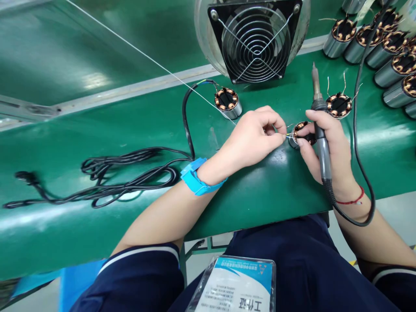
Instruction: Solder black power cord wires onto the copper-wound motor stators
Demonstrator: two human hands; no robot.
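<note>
My left hand is closed in a pinch on thin wires with a hint of yellow-green and blue, right beside a copper-wound motor stator. In my right hand a soldering iron lies between thumb and fingers, its tip pointing up and away from the work. The thumb and a fingertip of that same hand touch the stator, partly covering it. Just behind my right hand stands another stator with bare wire ends sticking up. My left fingers hide where the wires run.
A fan with a wire guard stands at the back. A stator joined to a black cable sits left of it. Several stators fill the right. The iron's cord loops past my right wrist. A white string crosses the left.
</note>
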